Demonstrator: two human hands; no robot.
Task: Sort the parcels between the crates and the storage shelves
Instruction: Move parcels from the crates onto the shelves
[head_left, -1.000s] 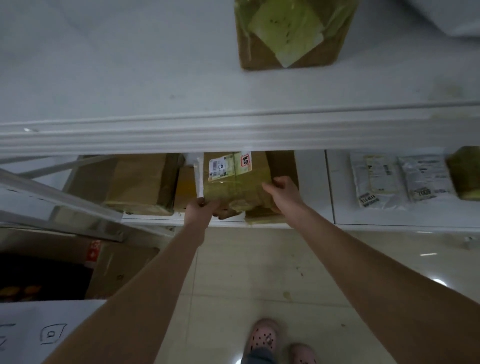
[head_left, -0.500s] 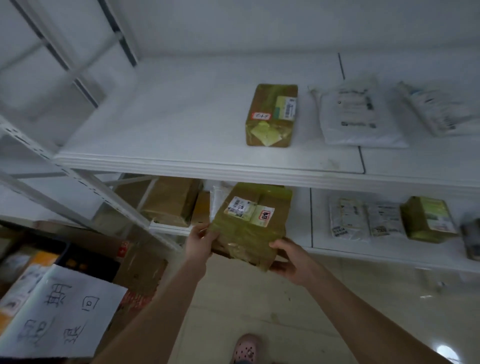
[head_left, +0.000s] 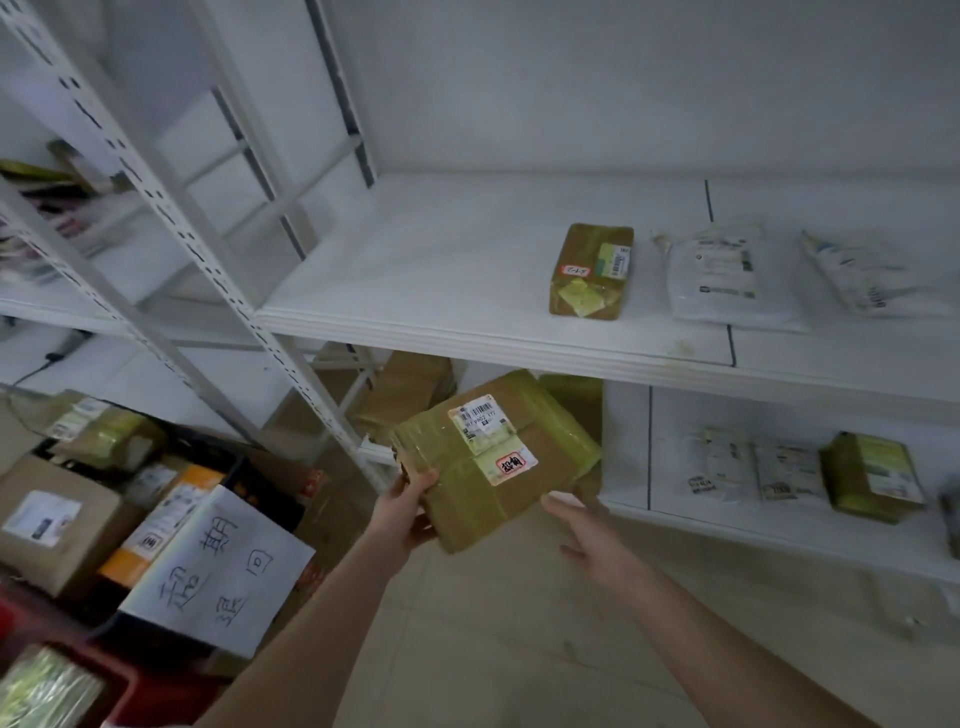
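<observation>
Left hand (head_left: 410, 506) grips parcel (head_left: 545, 447) (tilted).

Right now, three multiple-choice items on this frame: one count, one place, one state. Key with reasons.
1. How many brown boxes lie on the upper shelf? A none, B one, C three.
2. The handwritten sign is: A taped to the back wall, B at lower left by the boxes, C lying on the upper shelf.
3. The left grip is: A hanging idle, B flat on the upper shelf, C gripping the held parcel.

1 B: a single brown box lies there, beside two white mailers.
2 B: the sign shows at lower left, left of the left forearm.
3 C: its fingers curl round the parcel's left corner, clear of the shelves.
</observation>
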